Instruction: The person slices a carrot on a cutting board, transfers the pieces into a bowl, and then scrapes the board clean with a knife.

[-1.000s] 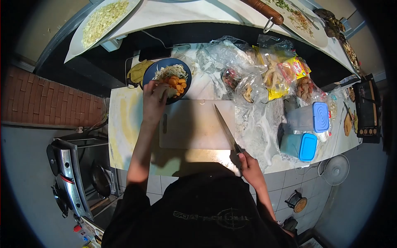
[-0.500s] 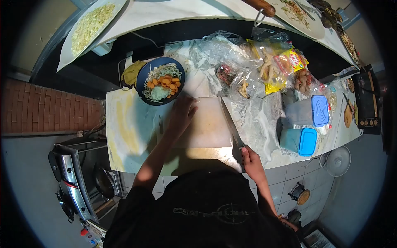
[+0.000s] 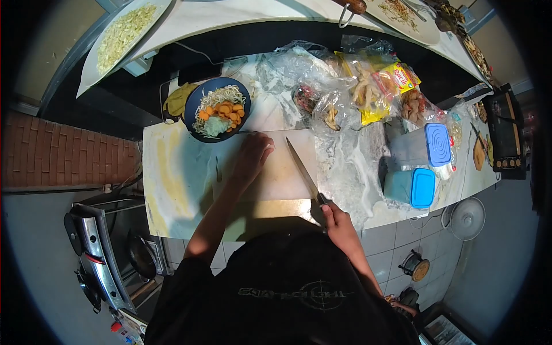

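While the right hand is closed round the handle of a knife at the near edge of the surface, the blade slants over the right part of the board, tip pointing away. The left hand rests on the board's far left part, fingers loosely spread and holding nothing. The board looks bare, so nothing seems to be under the blade. Sliced carrot and pale shreds already fill the plate just beyond, toward the far left corner; that much looks done. Plastic bags of food, seemingly not yet cut, crowd the far edge. Two lidded boxes stand at the right, clear of the board.
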`<state>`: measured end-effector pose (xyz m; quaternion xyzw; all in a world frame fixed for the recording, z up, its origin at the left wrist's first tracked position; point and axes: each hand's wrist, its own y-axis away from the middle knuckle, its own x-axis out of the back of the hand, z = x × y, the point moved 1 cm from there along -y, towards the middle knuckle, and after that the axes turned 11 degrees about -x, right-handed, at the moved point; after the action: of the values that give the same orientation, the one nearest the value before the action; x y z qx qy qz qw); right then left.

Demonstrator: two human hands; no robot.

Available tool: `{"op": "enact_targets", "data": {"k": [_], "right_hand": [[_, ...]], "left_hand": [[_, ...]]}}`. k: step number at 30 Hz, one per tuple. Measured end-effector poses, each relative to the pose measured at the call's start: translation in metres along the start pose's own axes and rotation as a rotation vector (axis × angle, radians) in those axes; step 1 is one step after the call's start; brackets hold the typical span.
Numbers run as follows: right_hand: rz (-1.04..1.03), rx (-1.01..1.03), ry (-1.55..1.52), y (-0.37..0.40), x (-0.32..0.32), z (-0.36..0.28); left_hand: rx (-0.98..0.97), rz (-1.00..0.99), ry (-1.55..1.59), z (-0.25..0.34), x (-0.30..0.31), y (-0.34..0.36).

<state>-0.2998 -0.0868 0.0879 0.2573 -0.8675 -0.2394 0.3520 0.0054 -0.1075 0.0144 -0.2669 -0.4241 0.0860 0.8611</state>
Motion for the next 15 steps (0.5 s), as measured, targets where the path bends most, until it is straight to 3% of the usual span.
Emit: {"op": "enact_targets", "data": {"k": [2,6,8,10,15], "right_hand": [[-0.021,-0.022,0.024,0.003,-0.001,-0.005],[0.003,-0.026,0.062,0.005,-0.005,-0.01],[0.026,-0.023,0.072,0.006,-0.007,-0.013],[0.068,0.057,0.089,0.008,-0.008,-0.017],[0.061,0.03,0.194,0.014,-0.014,-0.028]], "left_hand": [[0.005,0.118,-0.067,0.005,0.0,0.0],[0.043,0.116,-0.033,-0.001,-0.008,0.009],[0.192,0.072,0.018,0.001,-0.012,0.011],[0.194,0.12,0.008,0.01,-0.011,0.011],[0.299,0.178,-0.003,0.027,-0.017,0.023]]}}
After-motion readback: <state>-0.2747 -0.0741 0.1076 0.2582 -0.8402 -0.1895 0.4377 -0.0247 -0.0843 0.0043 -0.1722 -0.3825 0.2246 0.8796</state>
